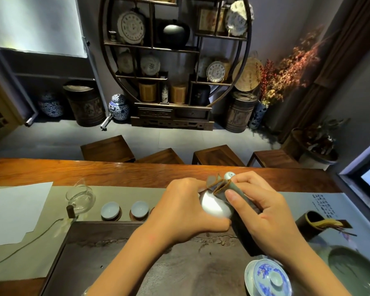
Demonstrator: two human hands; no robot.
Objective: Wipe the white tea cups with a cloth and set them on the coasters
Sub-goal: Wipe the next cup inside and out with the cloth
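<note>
Two hands at centre: left hand (186,208) gripped white tea cup (216,207), right hand (263,208) fingers pinched folded cloth (220,186) against it. Toward nine o'clock, two cups (110,209) sat on coasters (135,217).

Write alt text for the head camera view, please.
The left hand holds a white porcelain tea cup while the right hand wipes it with a folded grey-brown cloth. Two more white cups sit on round dark coasters.

third coaster (153,210) behind left hand (186,210)

wooden table (51,171), grey runner (124,192), dark tray (120,253)
</note>
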